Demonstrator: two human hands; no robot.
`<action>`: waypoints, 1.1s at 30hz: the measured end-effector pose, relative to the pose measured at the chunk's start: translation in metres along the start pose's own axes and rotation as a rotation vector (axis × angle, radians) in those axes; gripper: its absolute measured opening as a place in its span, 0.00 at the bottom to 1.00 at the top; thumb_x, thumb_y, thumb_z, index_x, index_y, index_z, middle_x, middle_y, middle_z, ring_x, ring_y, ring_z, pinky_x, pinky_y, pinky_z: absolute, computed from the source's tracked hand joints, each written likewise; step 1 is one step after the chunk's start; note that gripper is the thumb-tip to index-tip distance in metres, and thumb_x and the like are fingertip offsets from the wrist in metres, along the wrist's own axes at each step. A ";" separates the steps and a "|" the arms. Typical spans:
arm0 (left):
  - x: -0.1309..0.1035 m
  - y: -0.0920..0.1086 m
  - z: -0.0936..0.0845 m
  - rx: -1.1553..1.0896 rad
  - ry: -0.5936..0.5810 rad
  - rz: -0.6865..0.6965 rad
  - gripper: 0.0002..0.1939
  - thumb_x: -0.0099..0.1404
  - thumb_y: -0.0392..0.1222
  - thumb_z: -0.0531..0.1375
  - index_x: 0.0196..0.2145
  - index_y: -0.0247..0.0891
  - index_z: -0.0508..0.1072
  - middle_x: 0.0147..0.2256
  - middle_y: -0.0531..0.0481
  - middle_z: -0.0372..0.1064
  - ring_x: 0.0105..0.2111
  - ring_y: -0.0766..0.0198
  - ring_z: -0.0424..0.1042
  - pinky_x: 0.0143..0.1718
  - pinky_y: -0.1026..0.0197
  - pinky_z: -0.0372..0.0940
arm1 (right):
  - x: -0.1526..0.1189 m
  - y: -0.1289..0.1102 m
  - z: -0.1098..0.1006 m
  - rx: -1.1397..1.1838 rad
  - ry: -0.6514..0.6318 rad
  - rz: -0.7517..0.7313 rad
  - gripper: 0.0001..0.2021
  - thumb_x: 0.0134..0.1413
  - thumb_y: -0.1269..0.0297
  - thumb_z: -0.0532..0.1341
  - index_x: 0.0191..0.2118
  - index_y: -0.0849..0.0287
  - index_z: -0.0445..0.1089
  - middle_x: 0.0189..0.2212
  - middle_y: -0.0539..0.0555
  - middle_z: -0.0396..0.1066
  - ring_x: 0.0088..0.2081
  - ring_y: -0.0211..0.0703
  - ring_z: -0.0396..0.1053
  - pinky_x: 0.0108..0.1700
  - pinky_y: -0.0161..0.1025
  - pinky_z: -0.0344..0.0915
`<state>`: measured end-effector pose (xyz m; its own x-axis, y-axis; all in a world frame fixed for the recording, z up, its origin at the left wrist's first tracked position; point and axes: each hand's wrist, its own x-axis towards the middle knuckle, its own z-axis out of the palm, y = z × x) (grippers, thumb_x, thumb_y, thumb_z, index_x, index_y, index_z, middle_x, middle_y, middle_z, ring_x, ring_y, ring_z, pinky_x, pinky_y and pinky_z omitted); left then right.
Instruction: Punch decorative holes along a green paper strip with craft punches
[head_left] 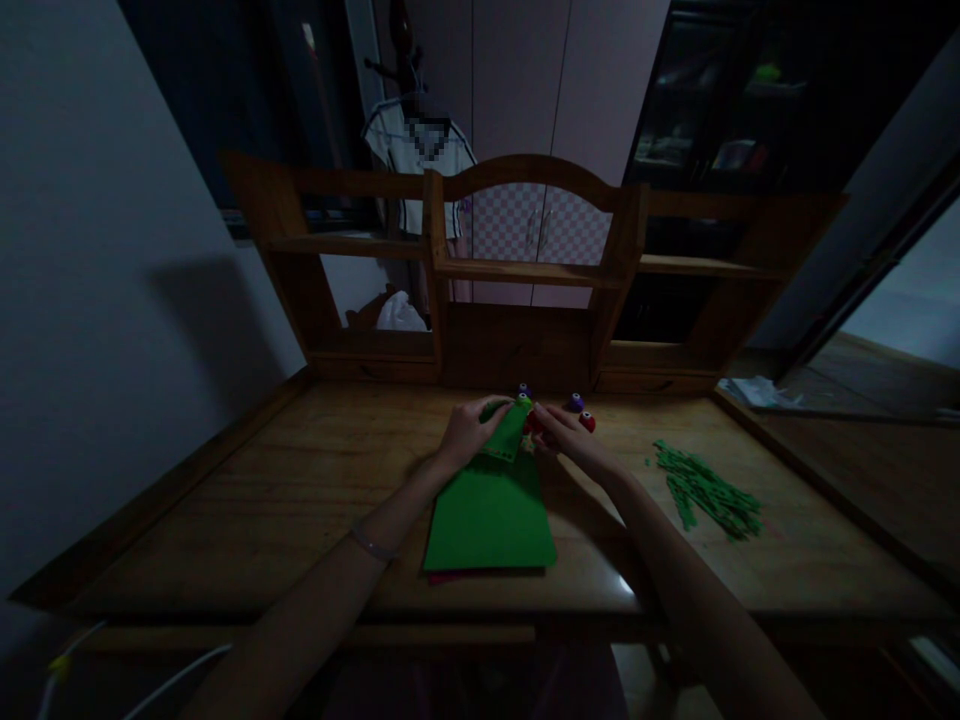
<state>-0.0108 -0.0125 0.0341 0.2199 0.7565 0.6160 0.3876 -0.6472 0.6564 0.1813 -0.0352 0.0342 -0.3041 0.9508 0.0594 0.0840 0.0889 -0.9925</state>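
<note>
My left hand (469, 432) is closed on a small green sheet (504, 438), which it holds up over the back of a larger green sheet (491, 515) lying on the desk. At the right edge of the small sheet, my right hand (559, 430) is closed, its fingertips by a small red piece (534, 422). A small green round piece with an eye (523, 400) shows at the top of the held sheet. Purple pieces with eyes (576, 402) and a red one (588, 422) stand behind and beside my right hand.
Many thin green strips (705, 490) lie in a pile on the right of the wooden desk (300, 500). A wooden shelf (525, 270) rises along the back edge. Pink-red paper shows under the large green sheet.
</note>
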 end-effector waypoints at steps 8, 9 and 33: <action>-0.001 0.002 -0.001 -0.024 -0.014 0.037 0.12 0.63 0.46 0.56 0.41 0.42 0.75 0.41 0.52 0.74 0.41 0.62 0.72 0.45 0.61 0.64 | -0.002 -0.001 0.000 0.020 -0.007 -0.016 0.22 0.50 0.41 0.55 0.34 0.58 0.64 0.22 0.46 0.60 0.21 0.31 0.53 0.22 0.32 0.48; -0.001 0.001 -0.001 -0.032 -0.012 0.030 0.12 0.63 0.46 0.56 0.41 0.42 0.75 0.41 0.51 0.74 0.41 0.62 0.72 0.45 0.61 0.64 | -0.002 -0.002 0.000 0.020 -0.011 -0.015 0.22 0.50 0.41 0.55 0.34 0.58 0.64 0.21 0.46 0.60 0.21 0.31 0.53 0.22 0.32 0.47; 0.001 -0.001 0.004 -0.177 -0.117 -0.116 0.14 0.60 0.49 0.58 0.39 0.39 0.76 0.39 0.48 0.75 0.38 0.60 0.74 0.40 0.62 0.67 | -0.002 -0.001 0.001 -0.246 -0.024 -0.187 0.18 0.50 0.48 0.60 0.39 0.57 0.69 0.30 0.50 0.67 0.31 0.39 0.63 0.31 0.35 0.59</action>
<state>-0.0077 -0.0109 0.0323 0.2893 0.8259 0.4839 0.2558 -0.5539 0.7923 0.1809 -0.0374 0.0352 -0.3582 0.9041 0.2330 0.2507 0.3336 -0.9088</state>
